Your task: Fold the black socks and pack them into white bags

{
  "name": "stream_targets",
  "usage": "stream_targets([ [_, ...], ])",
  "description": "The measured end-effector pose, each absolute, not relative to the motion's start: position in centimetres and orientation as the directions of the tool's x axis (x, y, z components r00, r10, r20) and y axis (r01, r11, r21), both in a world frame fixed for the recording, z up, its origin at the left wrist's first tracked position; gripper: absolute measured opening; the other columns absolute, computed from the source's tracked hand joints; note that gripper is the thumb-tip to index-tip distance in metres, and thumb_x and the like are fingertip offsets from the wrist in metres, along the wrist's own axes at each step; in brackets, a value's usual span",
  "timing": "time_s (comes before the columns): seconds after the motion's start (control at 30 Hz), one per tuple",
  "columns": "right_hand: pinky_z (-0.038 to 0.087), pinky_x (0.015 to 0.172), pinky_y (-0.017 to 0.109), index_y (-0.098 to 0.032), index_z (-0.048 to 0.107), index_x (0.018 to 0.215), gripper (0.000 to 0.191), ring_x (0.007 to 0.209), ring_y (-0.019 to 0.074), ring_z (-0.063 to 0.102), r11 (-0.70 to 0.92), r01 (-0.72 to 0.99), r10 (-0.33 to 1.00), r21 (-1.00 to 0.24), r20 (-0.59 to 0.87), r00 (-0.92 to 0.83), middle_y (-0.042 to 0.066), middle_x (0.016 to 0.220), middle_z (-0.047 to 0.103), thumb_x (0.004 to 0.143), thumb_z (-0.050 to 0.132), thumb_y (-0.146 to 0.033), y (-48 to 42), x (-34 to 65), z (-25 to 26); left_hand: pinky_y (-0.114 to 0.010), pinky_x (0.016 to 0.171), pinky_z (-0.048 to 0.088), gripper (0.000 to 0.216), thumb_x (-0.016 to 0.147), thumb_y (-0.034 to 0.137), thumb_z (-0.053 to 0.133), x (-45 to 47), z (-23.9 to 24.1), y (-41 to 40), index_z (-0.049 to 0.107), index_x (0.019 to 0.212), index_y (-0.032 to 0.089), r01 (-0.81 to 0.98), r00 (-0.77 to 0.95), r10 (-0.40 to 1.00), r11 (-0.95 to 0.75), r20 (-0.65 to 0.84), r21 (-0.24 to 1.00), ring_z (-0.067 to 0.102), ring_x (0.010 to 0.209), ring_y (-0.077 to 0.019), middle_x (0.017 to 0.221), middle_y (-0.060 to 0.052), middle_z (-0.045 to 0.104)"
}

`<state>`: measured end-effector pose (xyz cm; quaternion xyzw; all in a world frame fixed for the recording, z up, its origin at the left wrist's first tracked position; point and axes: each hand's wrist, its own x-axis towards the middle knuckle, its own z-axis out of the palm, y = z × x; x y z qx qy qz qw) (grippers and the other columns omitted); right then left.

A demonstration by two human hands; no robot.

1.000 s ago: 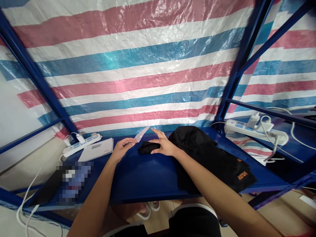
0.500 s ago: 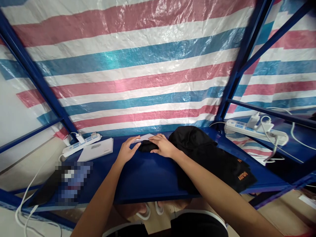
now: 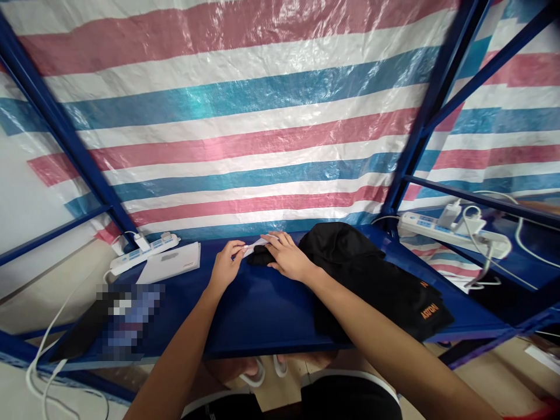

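A small folded black cloth (image 3: 259,257) lies on the blue shelf (image 3: 245,315) near its back edge. A thin white card (image 3: 254,247) rests against its top. My left hand (image 3: 225,265) pinches the left end of the card with curled fingers. My right hand (image 3: 286,256) lies over the cloth's right side, its fingers flat and together, with the fingertips on the card. Most of the cloth is hidden under this hand.
A pile of black clothing (image 3: 376,280) with orange lettering lies right of my hands. A white box (image 3: 172,263) and a white power strip (image 3: 144,248) sit at the left, with a dark blurred object (image 3: 118,318) nearer. Another power strip (image 3: 455,230) with plugs is on the right shelf.
The card was held up in my left hand and has come down onto the black cloth. My right hand moved from beside the cloth to lie over it and the card.
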<state>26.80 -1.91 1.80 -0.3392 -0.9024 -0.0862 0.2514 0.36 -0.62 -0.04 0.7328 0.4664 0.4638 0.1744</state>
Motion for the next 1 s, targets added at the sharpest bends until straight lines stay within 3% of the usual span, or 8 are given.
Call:
stream_targets([
  [0.07,0.017,0.133,0.067,-0.016,0.052,0.157,0.068,0.163,0.0432,0.019,0.784,0.619,0.519,0.041,0.504,-0.690,0.018,0.176,0.032,0.094,0.076,-0.024,-2.5,26.2,2.1,-0.033,0.083,0.063,0.026,0.103,0.047,0.064,0.5,-0.1,-0.8,0.075,0.116,0.028,0.540,0.112,0.818,-0.526,0.564,0.657,0.080,0.102,-0.0253,0.108,-0.002,0.084],
  [0.13,0.016,0.135,0.065,-0.013,0.047,0.160,0.072,0.165,0.0412,0.015,0.800,0.595,0.489,0.079,0.488,-0.723,0.018,0.176,0.031,0.095,0.075,-0.025,-3.0,25.3,2.2,-0.035,0.091,0.062,0.022,0.104,0.043,0.063,0.6,0.0,-0.9,0.078,0.108,0.028,0.557,0.188,0.760,-0.604,0.622,0.570,0.079,0.104,-0.0244,0.109,-0.001,0.083],
  [0.3,0.018,0.136,0.061,-0.010,0.051,0.156,0.068,0.157,0.0394,0.034,0.800,0.585,0.476,0.136,0.451,-0.755,0.020,0.160,0.051,0.096,0.077,-0.028,-3.3,23.8,2.2,-0.039,0.097,0.060,0.025,0.108,0.034,0.056,0.4,0.3,-1.2,0.080,0.113,0.029,0.542,0.349,0.626,-0.742,0.698,0.395,0.076,0.106,-0.0233,0.112,-0.004,0.082],
  [0.43,0.017,0.137,0.059,-0.010,0.057,0.150,0.061,0.156,0.0385,0.037,0.791,0.596,0.481,0.135,0.465,-0.743,0.019,0.150,0.059,0.096,0.076,-0.029,-3.1,23.6,2.2,-0.040,0.097,0.060,0.023,0.108,0.032,0.057,0.5,0.5,-1.4,0.080,0.112,0.029,0.541,0.365,0.569,-0.774,0.737,0.329,0.074,0.104,-0.0235,0.109,-0.004,0.081],
  [0.53,0.014,0.137,0.057,-0.010,0.059,0.147,0.057,0.157,0.0367,0.037,0.776,0.623,0.510,0.096,0.484,-0.711,0.018,0.146,0.063,0.095,0.076,-0.025,-2.3,24.5,2.2,-0.039,0.098,0.058,0.022,0.108,0.031,0.057,0.4,1.0,-1.6,0.079,0.110,0.028,0.547,0.313,0.562,-0.766,0.766,0.339,0.074,0.105,-0.0232,0.109,-0.004,0.081],
  [0.77,0.019,0.135,0.063,-0.015,0.059,0.150,0.061,0.157,0.0384,0.038,0.636,0.771,0.669,0.022,0.482,-0.565,0.017,0.150,0.062,0.092,0.075,-0.024,0.9,28.5,1.6,-0.035,0.095,0.057,0.023,0.106,0.042,0.061,-0.7,2.1,-1.6,0.077,0.107,0.025,0.560,-0.025,0.638,-0.629,0.769,0.540,0.073,0.102,-0.0225,0.111,-0.005,0.079],
  [0.9,0.023,0.134,0.061,-0.015,0.059,0.151,0.060,0.154,0.0385,0.041,0.595,0.803,0.696,0.037,0.475,-0.538,0.016,0.152,0.060,0.094,0.073,-0.026,1.2,29.1,1.2,-0.037,0.095,0.057,0.024,0.107,0.043,0.059,-1.1,1.5,-1.0,0.074,0.108,0.025,0.585,-0.027,0.673,-0.589,0.739,0.558,0.073,0.100,-0.0228,0.110,-0.004,0.078],
  [1.0,0.025,0.134,0.060,-0.013,0.060,0.149,0.058,0.153,0.0399,0.042,0.568,0.820,0.707,0.067,0.469,-0.528,0.017,0.152,0.060,0.095,0.072,-0.027,0.9,28.7,1.1,-0.042,0.102,0.056,0.020,0.107,0.039,0.058,-0.9,1.3,-1.0,0.069,0.115,0.024,0.639,0.025,0.629,-0.608,0.777,0.471,0.070,0.112,-0.0251,0.119,-0.008,0.074],
])
